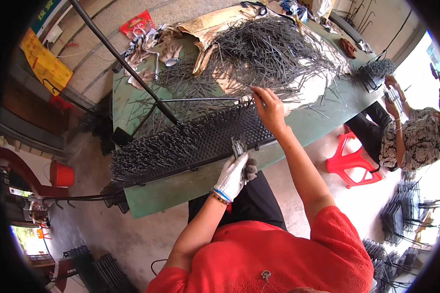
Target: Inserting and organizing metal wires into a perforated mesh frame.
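Note:
My left hand (232,177), in a white glove with grey fingertips, is closed around a small bundle of thin grey metal pins (238,147). It is just in front of a long black perforated rack (225,131) on the table. Dark pins stand upright and close together across the left part of the rack, while bare holes show on its right part. My bare right hand (270,111) is over the rack's right end. Its thumb and fingers are drawn together near the far edge; what they pinch, if anything, is too small to tell.
A big heap of loose dark pins (264,46) lies on brown paper across the green table (156,198). A black metal bar (127,63) slants over the rack. At the right, another person (413,139) works beside a red plastic stool (349,161). Cloth gloves (144,53) lie at the far left.

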A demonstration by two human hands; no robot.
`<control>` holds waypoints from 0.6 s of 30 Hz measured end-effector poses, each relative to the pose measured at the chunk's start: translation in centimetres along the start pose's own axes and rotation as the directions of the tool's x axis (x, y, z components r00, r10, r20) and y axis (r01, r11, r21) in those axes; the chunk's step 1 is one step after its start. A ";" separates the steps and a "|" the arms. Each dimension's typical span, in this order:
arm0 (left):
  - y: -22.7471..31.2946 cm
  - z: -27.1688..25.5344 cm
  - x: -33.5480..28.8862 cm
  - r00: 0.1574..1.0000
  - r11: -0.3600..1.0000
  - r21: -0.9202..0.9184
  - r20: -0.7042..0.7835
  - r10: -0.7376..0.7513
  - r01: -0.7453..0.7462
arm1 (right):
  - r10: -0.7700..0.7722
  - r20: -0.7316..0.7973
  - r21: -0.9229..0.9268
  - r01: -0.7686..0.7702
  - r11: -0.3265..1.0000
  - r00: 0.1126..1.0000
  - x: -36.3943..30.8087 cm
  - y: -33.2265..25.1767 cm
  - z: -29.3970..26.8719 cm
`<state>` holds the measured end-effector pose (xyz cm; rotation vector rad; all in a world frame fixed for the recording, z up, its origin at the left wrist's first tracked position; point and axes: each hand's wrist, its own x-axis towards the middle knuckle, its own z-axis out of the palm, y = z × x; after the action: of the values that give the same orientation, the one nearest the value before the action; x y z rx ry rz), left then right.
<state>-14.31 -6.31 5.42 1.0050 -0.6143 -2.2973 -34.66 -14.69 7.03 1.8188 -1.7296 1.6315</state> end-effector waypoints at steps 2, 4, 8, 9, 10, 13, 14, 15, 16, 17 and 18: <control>0.0 -0.2 0.1 1.000 1.000 -0.010 -0.001 -0.005 0.005 | -0.056 0.026 -0.061 0.058 0.996 0.998 -0.1 0.2 0.2; 0.0 -0.5 0.1 0.998 0.999 0.026 -0.043 -0.042 0.043 | -0.096 0.032 -0.033 0.097 0.995 0.995 -0.4 0.2 0.3; 0.2 -0.9 0.4 0.999 0.996 0.080 -0.009 -0.038 0.038 | -0.169 0.145 -0.083 0.182 0.980 0.975 -0.7 0.3 0.7; 0.3 -0.9 0.3 0.999 0.995 0.091 -0.004 -0.041 0.041 | -0.169 0.149 -0.083 0.183 0.980 0.974 -0.6 0.4 0.7; 0.3 -0.8 0.3 0.999 0.994 0.103 0.000 -0.046 0.045 | -0.156 0.188 -0.092 0.175 0.980 0.970 -0.4 0.3 0.5; 0.6 -0.3 -0.1 0.996 0.987 0.139 -0.037 -0.077 0.082 | -0.200 0.228 -0.091 0.226 0.970 0.953 0.0 0.4 0.5; 0.5 -0.4 -0.1 0.996 0.987 0.137 -0.037 -0.078 0.082 | -0.257 0.226 -0.081 0.281 0.956 0.940 0.1 0.4 0.5; 0.4 -0.6 -0.1 0.997 0.989 0.127 -0.024 -0.071 0.073 | -0.257 0.228 -0.082 0.282 0.956 0.939 0.0 0.4 0.4; 0.3 -0.7 0.0 0.998 0.991 0.116 -0.011 -0.064 0.065 | -0.245 0.280 -0.117 0.286 0.951 0.928 -0.1 0.5 0.4; 0.2 -0.7 0.0 0.998 0.991 0.113 -0.011 -0.066 0.067 | -0.230 0.331 -0.153 0.292 0.944 0.915 -0.2 0.5 0.4; 0.2 -0.5 0.1 0.996 0.990 0.112 -0.034 -0.081 0.084 | -0.229 0.334 -0.154 0.292 0.944 0.915 -0.4 0.6 0.3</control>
<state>-13.91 -6.65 5.13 1.1349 -0.7102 -2.3372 -34.79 -14.84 6.28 2.1831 -1.6006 1.0714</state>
